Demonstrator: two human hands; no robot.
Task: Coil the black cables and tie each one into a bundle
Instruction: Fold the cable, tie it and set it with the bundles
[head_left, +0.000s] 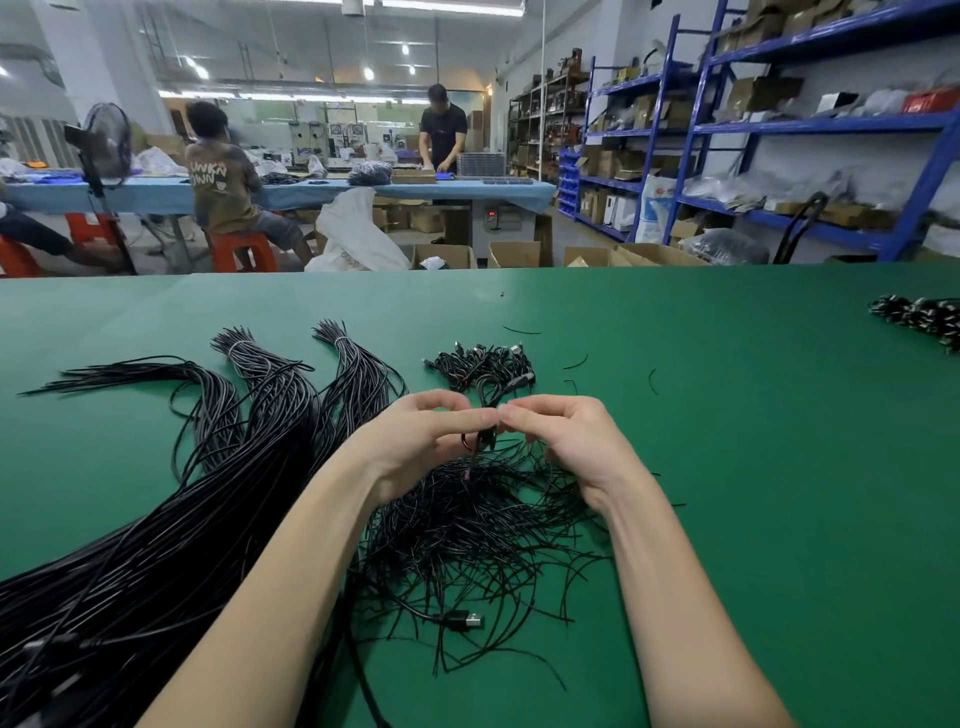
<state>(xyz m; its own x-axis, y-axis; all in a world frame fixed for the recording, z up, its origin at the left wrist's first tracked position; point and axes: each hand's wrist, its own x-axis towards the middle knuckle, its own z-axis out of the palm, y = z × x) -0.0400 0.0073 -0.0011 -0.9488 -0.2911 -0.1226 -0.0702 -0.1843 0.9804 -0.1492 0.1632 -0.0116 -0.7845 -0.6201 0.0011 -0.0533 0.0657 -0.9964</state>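
Table: we work over a green table (727, 467) that runs under both hands and well beyond them on every side.
Long cables: a large mass of black cables (156, 545) lies left of our left forearm, fanning away from us into three groups; two of the far ends are banded with a pale tie (340, 340).
Tie pile: a loose heap of short black twist ties (467, 530) sits directly beneath and between our wrists, spreading toward us.
Finished bundles: a small cluster of coiled bundles (483, 366) rests just beyond our fingertips; a second cluster (924, 317) lies well off to the right of the right hand.
Left hand: the left hand (421, 436) is raised above the tie pile, fingers curled, thumb and forefinger pinching the coiled cable (485, 402).
Right hand: the right hand (566, 436) meets the left at the fingertips, fingers curled inward at the same coil; we cannot tell exactly which strand it pinches.
Coiled cable: it is held up between both hands, its loop showing just beyond the fingertips, a short tail hanging down toward the pile.
USB plug: one connector (467, 621) lies on the table nearer us than the hands, between the forearms.
Stray ties: a few single pieces (652, 382) lie beyond and right of the right hand.
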